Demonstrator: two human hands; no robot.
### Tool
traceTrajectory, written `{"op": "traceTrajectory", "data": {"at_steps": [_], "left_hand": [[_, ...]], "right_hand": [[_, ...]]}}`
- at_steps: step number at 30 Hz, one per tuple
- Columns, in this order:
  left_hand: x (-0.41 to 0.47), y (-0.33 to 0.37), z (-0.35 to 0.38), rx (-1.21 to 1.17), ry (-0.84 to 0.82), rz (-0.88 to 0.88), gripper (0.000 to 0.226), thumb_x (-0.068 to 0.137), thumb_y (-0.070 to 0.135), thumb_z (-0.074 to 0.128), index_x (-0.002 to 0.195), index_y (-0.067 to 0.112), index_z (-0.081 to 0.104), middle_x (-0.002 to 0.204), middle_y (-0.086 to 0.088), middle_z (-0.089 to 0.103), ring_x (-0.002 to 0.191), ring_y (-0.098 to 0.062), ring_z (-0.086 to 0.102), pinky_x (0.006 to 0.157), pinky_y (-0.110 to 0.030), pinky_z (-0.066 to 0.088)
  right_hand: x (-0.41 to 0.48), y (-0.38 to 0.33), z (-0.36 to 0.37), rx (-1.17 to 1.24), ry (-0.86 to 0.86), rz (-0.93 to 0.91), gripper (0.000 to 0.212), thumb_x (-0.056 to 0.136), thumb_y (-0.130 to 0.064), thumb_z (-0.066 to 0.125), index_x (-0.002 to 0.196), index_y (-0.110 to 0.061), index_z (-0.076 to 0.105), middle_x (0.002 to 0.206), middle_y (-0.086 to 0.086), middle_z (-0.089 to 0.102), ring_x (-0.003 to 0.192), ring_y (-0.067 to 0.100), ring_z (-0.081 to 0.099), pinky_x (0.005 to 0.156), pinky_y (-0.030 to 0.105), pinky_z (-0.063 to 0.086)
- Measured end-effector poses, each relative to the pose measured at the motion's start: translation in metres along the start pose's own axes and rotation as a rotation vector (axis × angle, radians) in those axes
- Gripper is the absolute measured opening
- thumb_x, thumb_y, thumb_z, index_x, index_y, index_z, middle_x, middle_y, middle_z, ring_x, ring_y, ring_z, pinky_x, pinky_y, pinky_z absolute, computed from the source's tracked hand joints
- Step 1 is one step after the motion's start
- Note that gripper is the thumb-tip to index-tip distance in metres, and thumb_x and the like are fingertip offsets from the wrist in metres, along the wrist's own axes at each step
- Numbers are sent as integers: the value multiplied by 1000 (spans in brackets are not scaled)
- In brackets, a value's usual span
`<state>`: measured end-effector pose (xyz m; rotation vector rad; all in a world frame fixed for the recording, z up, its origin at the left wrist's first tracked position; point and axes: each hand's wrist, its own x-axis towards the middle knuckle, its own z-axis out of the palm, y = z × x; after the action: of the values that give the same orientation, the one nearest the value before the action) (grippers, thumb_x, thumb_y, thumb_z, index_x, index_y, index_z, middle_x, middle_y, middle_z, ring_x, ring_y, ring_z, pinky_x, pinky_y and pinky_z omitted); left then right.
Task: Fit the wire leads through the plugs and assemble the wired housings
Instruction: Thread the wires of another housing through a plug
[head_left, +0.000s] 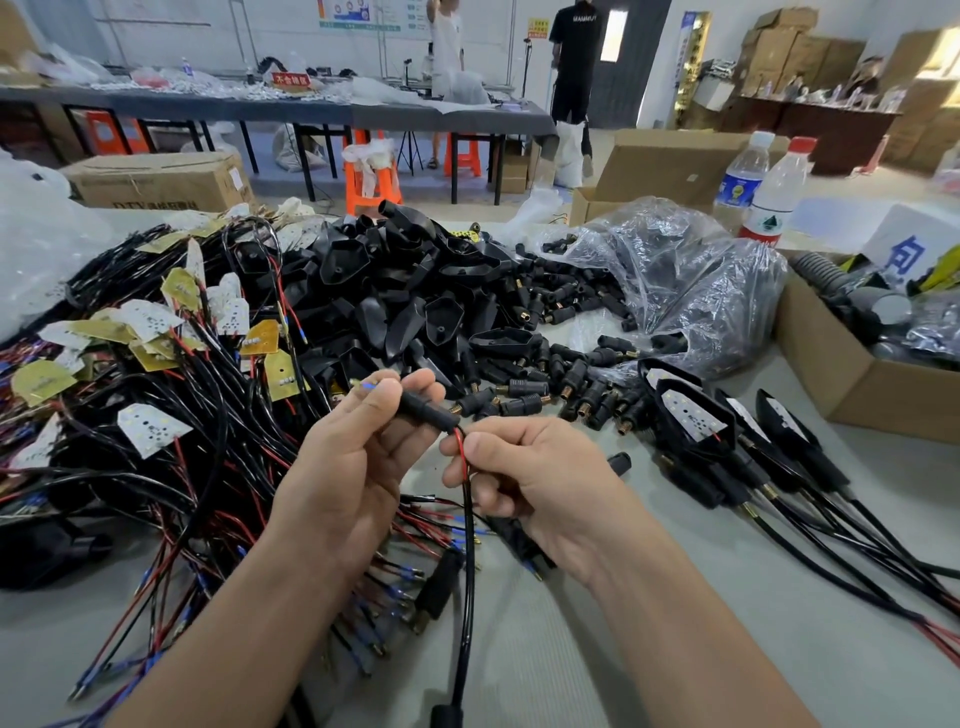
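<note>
Closest in, the black cable (470, 597) hangs between both forearms toward the bottom edge, and it runs up to the action: the left hand (358, 457) has its fingers curled round a black plug (423, 410), while the right hand (524, 478) pinches the red and black wire leads (461, 448) just beneath the plug's brass end. A blue-sleeved terminal (370, 387) pokes out past the left thumb, so I'd judge this lead is threaded through and being drawn along, with the housing for it not yet fitted. Done so far: a small row of wired housings (691, 415) with white boards inside, lying to the right on the grey table (571, 649), cables trailing away. Left to do, plenty: a big tangle of board-tipped wire sets (156, 364) on the left, a heap of empty housings (405, 291) in the middle, loose plugs (561, 384) scattered beside them. Containers now: a crumpled clear plastic bag (691, 280) with more plugs spilling from its mouth, and a cardboard box (852, 374) at the right holding grey ribbed hoses and bagged parts. An open carton (670, 166) sits beyond; its contents I cannot see.
</note>
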<state>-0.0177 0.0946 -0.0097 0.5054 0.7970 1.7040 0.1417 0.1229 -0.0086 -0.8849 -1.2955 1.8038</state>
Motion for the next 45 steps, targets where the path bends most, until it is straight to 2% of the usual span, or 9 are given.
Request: {"op": "traceTrajectory", "data": {"at_steps": [6,10,13,15,26,32,36,41,45], "left_hand": [[-3,2,-1,133,-55,-10,19,82,22,64,80,24,83,109,-6,79,102,-17,76,73,-26,61],[-1,2,-6,190,-9,1,27,94,21,59,87,23,85,109,-7,79,103,-18,76,74,-25,61],[-2,1,-7,312,-46,27,25,80,27,65,94,20,84,108,-9,78,103,-19,75,80,-27,62],[-2,0,-7,368,-62,37,29,76,29,66,97,18,84,109,-9,78,104,-18,74,82,-27,62],[2,13,-1,457,108,380,7,79,20,77,80,21,84,78,-4,78,71,-11,72,67,-20,58],[1,6,-1,543,182,425,15,86,4,76,83,17,83,77,-6,78,67,-12,71,64,-22,59],[4,9,-3,553,220,442,22,85,5,77,78,24,84,77,-5,78,68,-14,73,65,-22,59],[6,5,-7,585,229,427,24,87,8,77,74,26,84,77,-2,78,70,-12,71,68,-22,59],[13,18,-11,420,309,393,22,91,8,74,73,19,82,77,0,77,68,-8,69,64,-18,55]], "right_hand": [[1,5,0,-72,118,-81,30,89,3,69,65,-14,76,65,12,70,41,7,44,40,14,33],[-1,5,1,-187,124,-150,8,86,-13,72,86,-15,80,71,12,70,50,9,51,47,17,41],[-1,9,6,-379,137,-166,19,81,-34,73,98,-28,79,63,7,58,56,14,49,55,27,40],[-1,11,11,-475,155,-200,12,86,-31,74,97,-31,77,60,4,48,55,15,40,56,30,34],[-8,1,14,-561,-37,-157,7,90,-19,75,89,-12,75,59,-1,45,52,11,34,48,23,29],[-8,9,21,-876,158,-225,23,75,-28,81,70,-19,61,58,-4,63,46,4,48,43,16,37],[-8,6,23,-843,136,-171,26,76,-30,80,66,-19,59,48,-10,56,43,5,45,41,15,32],[-12,1,19,-882,21,-74,19,87,-29,69,78,-12,66,70,9,72,65,28,65,58,37,54],[-15,3,19,-864,-8,-72,17,90,-28,67,79,-14,67,74,9,73,66,27,64,61,38,55]]}}
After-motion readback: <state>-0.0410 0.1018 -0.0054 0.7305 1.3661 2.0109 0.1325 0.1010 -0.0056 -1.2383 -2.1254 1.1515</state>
